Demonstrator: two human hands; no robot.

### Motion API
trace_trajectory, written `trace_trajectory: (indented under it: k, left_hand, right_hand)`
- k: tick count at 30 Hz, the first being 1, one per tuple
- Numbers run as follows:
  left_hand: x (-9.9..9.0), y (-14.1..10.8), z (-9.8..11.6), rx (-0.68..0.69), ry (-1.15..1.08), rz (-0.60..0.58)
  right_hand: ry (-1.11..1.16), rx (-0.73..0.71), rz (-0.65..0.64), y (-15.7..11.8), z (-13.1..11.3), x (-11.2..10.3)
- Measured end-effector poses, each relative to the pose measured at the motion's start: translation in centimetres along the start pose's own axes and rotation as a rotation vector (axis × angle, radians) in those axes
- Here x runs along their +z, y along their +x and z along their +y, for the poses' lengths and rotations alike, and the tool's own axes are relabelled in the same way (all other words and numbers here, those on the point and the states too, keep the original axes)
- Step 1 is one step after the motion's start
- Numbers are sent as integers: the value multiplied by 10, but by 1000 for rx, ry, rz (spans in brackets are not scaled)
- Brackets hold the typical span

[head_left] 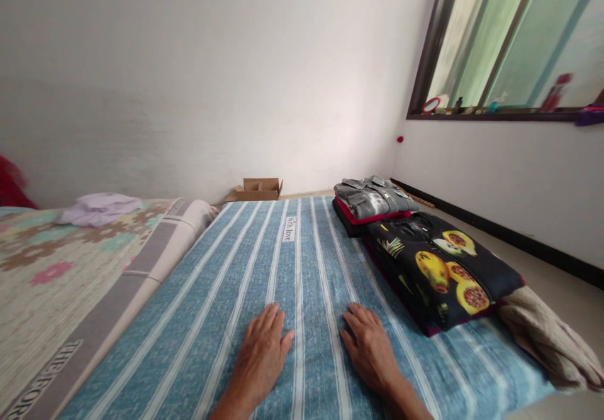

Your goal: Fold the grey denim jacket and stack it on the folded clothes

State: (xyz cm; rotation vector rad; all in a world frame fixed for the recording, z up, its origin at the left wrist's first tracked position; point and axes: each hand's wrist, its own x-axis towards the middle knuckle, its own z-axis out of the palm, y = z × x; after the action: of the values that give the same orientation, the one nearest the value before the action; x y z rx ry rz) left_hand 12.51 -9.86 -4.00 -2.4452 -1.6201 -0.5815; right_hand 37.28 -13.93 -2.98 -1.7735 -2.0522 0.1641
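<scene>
Both hands rest palm down on a blue sheet with white stripes, in the lower middle of the head view. My left hand lies flat with its thumb apart, holding nothing. To its right, my right hand is also flat and empty, fingers spread a little. Nearest to my right hand is a folded black garment with yellow fruit prints, stacked on dark red cloth. Behind it sits a folded grey garment on red and black clothes.
A bed with a flowered cover stands at the left, with a crumpled pale purple cloth on it. A cardboard box is beyond the far edge. Beige cloth hangs over the right edge. A window is at upper right.
</scene>
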Motion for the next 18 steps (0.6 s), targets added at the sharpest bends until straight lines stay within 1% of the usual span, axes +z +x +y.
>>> trace_trajectory:
  k: [13, 18]
  left_hand:
    - [-2, 0, 1, 11, 31, -9]
    - [0, -1, -1, 11, 22, -9]
  right_hand:
    - [-6, 4, -24, 0, -1, -2]
    - [9, 3, -15, 0, -1, -2]
